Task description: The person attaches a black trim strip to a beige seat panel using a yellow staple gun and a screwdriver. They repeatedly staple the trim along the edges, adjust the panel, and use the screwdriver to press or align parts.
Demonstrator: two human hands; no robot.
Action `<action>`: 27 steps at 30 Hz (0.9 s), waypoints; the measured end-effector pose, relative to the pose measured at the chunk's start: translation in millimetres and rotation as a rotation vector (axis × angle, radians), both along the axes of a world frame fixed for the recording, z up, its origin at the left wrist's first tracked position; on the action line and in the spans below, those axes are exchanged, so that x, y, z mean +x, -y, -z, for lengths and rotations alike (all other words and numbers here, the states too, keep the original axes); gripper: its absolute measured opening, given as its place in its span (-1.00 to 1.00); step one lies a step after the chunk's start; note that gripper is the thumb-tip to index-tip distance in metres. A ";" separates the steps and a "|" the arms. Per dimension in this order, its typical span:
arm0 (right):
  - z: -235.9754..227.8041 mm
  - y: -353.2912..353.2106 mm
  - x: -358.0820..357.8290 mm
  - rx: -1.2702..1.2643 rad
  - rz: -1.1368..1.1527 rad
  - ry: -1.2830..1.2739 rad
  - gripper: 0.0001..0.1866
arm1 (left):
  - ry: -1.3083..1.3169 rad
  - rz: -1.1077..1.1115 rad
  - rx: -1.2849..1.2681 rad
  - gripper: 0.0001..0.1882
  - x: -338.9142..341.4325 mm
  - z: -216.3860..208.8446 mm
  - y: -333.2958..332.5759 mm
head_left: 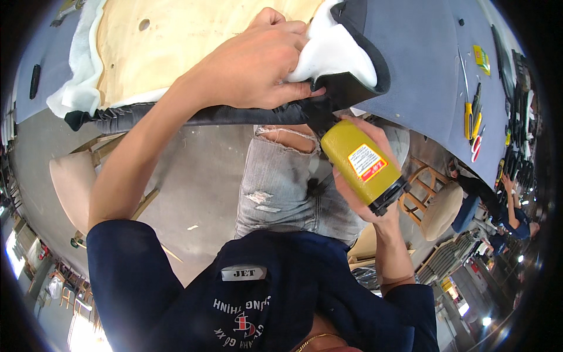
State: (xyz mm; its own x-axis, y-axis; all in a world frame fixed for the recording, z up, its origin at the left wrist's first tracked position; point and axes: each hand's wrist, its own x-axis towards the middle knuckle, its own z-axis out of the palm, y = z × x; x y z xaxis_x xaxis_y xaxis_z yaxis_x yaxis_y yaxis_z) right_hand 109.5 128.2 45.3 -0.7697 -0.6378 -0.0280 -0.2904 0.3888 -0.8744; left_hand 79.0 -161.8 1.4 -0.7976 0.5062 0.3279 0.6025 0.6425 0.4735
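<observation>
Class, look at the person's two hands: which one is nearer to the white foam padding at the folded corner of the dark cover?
Left. The left hand grips the white foam padding directly, while the right hand is below it, holding a yellow tool.

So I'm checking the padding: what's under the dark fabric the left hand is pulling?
Under the dark fabric, white foam shows beneath the left hand, over a tan wooden panel. Anything deeper is covered.

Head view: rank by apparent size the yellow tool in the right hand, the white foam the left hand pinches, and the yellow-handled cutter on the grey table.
1. White foam and yellow tool: look alike, unranked.
2. Yellow-handled cutter, smallest, though it lies farther off.
</observation>
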 end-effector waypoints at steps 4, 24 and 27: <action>1.8 4.1 -9.7 -0.030 -0.044 0.059 -0.29 | -0.011 -0.001 -0.011 -0.55 0.5 -2.1 -0.7; -18.7 -50.8 21.0 -0.010 0.214 0.293 -0.71 | 0.164 -0.386 -0.197 -0.27 55.1 -72.2 -25.7; -23.0 -48.3 20.6 -0.053 0.233 0.311 -0.67 | 0.165 -0.372 -0.519 -0.13 34.8 -71.5 -23.1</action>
